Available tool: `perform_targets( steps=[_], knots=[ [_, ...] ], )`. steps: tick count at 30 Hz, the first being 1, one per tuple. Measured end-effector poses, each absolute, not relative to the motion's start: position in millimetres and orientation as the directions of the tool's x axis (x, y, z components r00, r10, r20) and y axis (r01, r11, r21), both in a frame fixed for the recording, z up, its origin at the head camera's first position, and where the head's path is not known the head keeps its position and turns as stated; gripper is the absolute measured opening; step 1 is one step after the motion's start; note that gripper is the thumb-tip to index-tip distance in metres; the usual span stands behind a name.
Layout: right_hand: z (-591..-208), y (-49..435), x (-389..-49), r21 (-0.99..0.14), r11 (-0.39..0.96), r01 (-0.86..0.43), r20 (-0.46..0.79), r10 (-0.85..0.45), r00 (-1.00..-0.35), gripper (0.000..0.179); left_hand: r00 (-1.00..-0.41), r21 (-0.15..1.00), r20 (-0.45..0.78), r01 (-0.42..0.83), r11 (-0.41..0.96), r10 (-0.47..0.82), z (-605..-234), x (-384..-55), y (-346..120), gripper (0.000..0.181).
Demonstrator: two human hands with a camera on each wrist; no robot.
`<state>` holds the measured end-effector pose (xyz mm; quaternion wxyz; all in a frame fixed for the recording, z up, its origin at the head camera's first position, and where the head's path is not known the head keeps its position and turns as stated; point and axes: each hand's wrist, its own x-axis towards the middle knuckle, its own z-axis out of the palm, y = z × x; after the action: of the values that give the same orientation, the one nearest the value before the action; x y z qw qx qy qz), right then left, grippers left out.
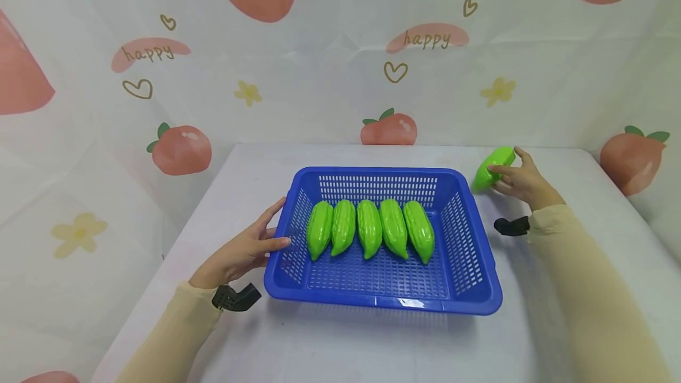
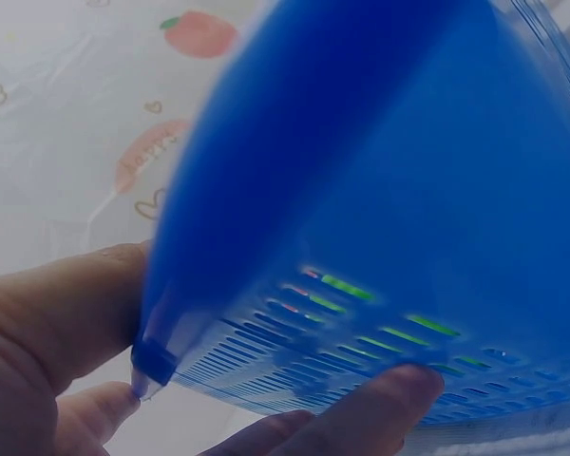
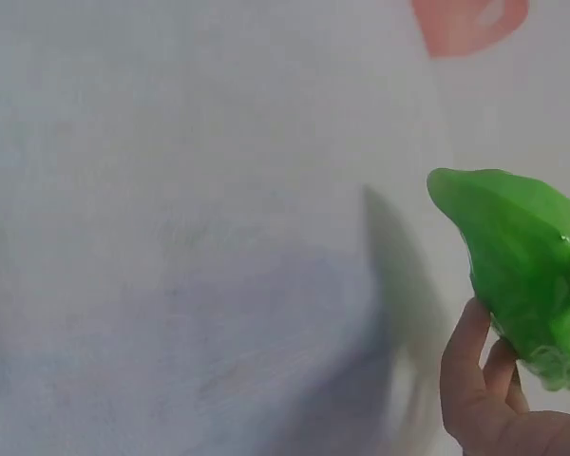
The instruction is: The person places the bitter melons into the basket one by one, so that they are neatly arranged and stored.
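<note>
A blue plastic basket (image 1: 383,306) with slotted walls stands in the middle of the table. My left hand (image 1: 247,253) grips its left side, the thumb at the rim and other fingers (image 2: 375,408) against the slotted wall in the left wrist view. Inside, several glossy green bitter melons (image 1: 370,229) lie side by side in a row, pointed ends toward me. Beyond the basket's right back corner, my right hand (image 1: 524,182) holds another bitter melon (image 1: 492,169) between thumb and fingers. In the right wrist view this bitter melon (image 3: 513,256) appears tilted, its shadow beside it.
A white table (image 1: 340,347) extends around the basket. Behind it and at both sides hangs a white cloth (image 1: 319,46) printed with fruit, hearts and flowers. A black wrist camera (image 1: 236,298) is on the left wrist, another black camera (image 1: 512,226) on the right.
</note>
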<state>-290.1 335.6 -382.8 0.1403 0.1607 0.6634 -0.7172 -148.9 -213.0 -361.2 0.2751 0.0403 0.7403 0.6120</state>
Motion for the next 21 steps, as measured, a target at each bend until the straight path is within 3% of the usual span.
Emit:
perform_targets(
  steps=[15, 21],
  knots=[
    [-353, 331, -269, -0.914, -0.299, 0.273, -0.261, -0.078, -0.962, 0.095, -0.843, 0.927, -0.363, -0.285, 0.244, 0.398, -361, -149, -213, 0.092],
    [-343, 326, -257, -0.924, -0.316, 0.215, -0.187, -0.115, -0.976, 0.086, -0.842, 0.926, -0.363, -0.279, 0.254, 0.399, -360, -148, -213, 0.091]
  ],
)
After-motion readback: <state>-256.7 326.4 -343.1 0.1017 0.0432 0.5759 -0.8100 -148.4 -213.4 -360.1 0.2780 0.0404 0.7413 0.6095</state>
